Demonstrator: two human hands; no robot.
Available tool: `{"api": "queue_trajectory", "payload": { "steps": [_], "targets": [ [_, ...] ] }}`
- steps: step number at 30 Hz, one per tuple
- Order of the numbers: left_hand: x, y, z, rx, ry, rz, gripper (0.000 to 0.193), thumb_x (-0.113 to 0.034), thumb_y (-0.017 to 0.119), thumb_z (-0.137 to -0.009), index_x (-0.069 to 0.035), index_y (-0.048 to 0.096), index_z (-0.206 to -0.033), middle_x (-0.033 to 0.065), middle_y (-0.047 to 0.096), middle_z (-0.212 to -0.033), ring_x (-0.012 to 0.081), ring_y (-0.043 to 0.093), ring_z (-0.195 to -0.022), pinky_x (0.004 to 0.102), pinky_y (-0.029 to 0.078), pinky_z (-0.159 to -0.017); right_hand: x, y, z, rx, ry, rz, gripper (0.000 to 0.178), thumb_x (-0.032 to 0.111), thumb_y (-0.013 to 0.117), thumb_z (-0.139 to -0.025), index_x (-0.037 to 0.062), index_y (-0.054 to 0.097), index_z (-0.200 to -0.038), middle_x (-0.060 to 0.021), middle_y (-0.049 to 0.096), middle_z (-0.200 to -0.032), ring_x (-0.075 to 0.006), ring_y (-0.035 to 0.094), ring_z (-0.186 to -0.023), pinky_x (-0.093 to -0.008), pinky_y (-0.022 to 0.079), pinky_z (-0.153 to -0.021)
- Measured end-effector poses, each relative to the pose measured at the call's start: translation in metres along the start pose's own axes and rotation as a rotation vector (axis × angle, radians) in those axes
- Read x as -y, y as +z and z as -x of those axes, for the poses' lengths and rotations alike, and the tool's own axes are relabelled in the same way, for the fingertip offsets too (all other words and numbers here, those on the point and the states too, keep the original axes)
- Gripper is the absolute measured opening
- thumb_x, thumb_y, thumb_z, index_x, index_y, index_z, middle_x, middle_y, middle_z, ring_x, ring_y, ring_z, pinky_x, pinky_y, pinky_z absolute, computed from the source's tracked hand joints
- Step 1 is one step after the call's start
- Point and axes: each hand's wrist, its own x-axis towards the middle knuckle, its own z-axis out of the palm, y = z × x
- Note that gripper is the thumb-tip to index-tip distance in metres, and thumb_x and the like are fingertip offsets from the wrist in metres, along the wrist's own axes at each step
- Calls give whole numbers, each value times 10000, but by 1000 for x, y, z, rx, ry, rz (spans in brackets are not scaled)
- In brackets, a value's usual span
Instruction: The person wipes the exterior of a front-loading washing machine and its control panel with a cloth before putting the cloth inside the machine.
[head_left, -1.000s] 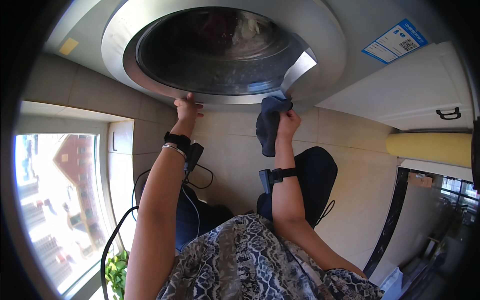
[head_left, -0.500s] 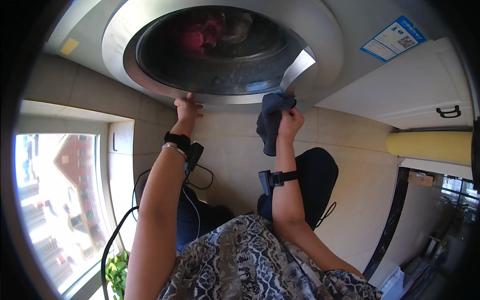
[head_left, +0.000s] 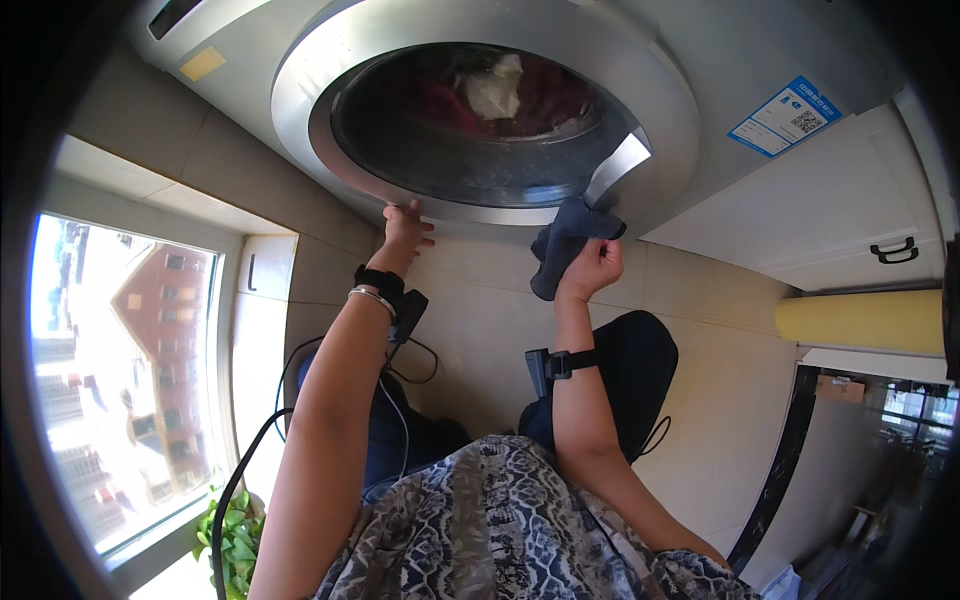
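Observation:
A washing machine's round door (head_left: 480,212) with a silver rim stands shut in front of me. Behind its dark glass, red laundry and a white piece (head_left: 494,90) show in the drum. My left hand (head_left: 406,232) rests at the rim's lower left, fingers apart, the fingertips partly hidden by the edge. In my right hand (head_left: 595,268) is a bunched dark blue-grey cloth (head_left: 565,245), its upper end against the rim at the lower right, just under the pale handle recess (head_left: 618,165). Both wrists wear black straps with small devices.
At the left are a bright window (head_left: 130,380) and a green plant (head_left: 240,540). A white cabinet (head_left: 800,215) with a black handle and a yellow roll (head_left: 860,320) stand to the right. Black cables (head_left: 235,480) hang by my left arm; my knees are below the door.
The view has shifted, so the machine sits lower and further right. The cloth hangs less and is more bunched around my right hand. Inside the drum, the laundry has turned.

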Motion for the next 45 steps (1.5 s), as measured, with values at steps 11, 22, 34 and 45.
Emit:
{"api": "queue_trajectory", "payload": {
  "steps": [11, 22, 34, 45],
  "targets": [
    [26, 59, 90, 283, -11, 340, 692, -630, 465, -908, -63, 457, -1305, 148, 571, -1221, 329, 538, -1147, 621, 408, -908, -29, 41, 92, 777, 556, -10, 148, 47, 556, -910, -12, 669, -985, -17, 661, -864, -93, 564, -789, -267, 462, -755],
    [8, 127, 74, -433, 139, 601, 506, -90, 660, -829, -73, 337, -1218, 144, 524, -1117, 304, 640, -908, 422, 597, -571, 61, -8, -10, 1160, 386, 50, 553, 40, 604, -899, 0, 396, -1410, -183, 503, -1364, -251, 545, -1192, -317, 445, -978],
    [0, 137, 67, -241, 55, 594, 554, -143, 728, -776, -85, 350, -1176, 139, 566, -1071, 291, 659, -863, 415, 572, -632, 74, -61, -69, 858, 367, 85, 270, 85, 597, -919, 28, 620, -1182, -83, 685, -1069, -143, 656, -902, -234, 454, -738],
    [1, 91, 65, -566, 225, 595, 507, -102, 708, -797, -74, 355, -1159, 138, 513, -1106, 267, 619, -907, 412, 576, -626, 64, -89, -77, 809, 425, 93, 235, 91, 606, -912, 44, 651, -1137, -74, 702, -997, -134, 664, -819, -232, 446, -699]
  ]
}}
